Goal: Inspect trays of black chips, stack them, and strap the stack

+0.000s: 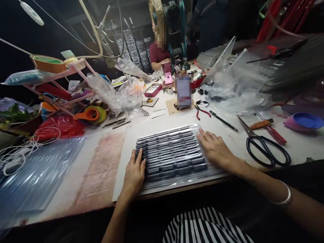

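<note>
A clear ribbed plastic tray [174, 183] lies flat on a white board [120, 175] at the table's front edge. Several rows of dark strip-like parts [174, 152] fill it. My left hand [134, 172] rests at the tray's left edge, its fingers apart and the fingertips touching the ends of the rows. On the opposite side, my right hand [215, 148] lies with spread fingers on the tray's right edge. Neither hand grips anything that I can see.
Scissors [265, 145], a pen [224, 120] and red-handled pliers [202, 111] lie to the right. Clear plastic sheets [43, 175] cover the left side. A phone [184, 91] stands behind the tray. A person in a dark red shirt [158, 54] sits across the table.
</note>
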`<state>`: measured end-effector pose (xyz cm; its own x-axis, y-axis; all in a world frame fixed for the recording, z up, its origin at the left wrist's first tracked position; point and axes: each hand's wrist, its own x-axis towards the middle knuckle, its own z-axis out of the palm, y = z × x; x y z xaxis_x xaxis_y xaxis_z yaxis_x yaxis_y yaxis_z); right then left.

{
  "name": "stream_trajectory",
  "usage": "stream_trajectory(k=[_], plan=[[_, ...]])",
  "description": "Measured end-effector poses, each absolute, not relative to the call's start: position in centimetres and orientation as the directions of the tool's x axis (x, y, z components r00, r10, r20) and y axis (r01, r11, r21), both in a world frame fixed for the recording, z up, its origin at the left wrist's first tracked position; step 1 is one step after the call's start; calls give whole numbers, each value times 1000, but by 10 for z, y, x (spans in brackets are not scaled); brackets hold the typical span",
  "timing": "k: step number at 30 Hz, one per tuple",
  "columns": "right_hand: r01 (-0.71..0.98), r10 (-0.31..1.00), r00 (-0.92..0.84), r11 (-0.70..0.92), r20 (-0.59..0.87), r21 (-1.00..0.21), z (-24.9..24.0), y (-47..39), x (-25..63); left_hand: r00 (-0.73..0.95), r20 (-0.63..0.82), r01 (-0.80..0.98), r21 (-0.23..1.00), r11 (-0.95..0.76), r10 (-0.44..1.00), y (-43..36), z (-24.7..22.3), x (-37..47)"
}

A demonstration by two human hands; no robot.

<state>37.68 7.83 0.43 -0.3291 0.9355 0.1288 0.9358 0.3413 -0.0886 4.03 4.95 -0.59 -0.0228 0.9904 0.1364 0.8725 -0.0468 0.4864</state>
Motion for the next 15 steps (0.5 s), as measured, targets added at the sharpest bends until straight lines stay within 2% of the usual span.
stream_trajectory(k=[2, 3, 5, 9, 12, 15], plan=[[926, 922, -376, 376, 99, 12, 6, 79, 368, -15, 135, 910, 414, -42, 991, 52, -12, 45], [921, 916, -390, 390, 92, 22, 5, 80, 366, -17, 146, 917, 397, -43, 989, 52, -14, 46], [914, 911, -401, 404, 94, -20, 2, 83, 367, -36, 177, 902, 428, -44, 984, 51, -14, 47], [851, 866, -475, 498, 156, -167, -2, 73, 389, -19, 169, 795, 600, -87, 985, 34, -1, 31], [788, 817, -553, 577, 163, -215, 3, 44, 417, 155, 58, 796, 583, -160, 986, 8, 17, 6], [712, 772, -623, 627, 127, -315, 11, 9, 445, 365, -8, 836, 442, -324, 931, -19, 24, -16]])
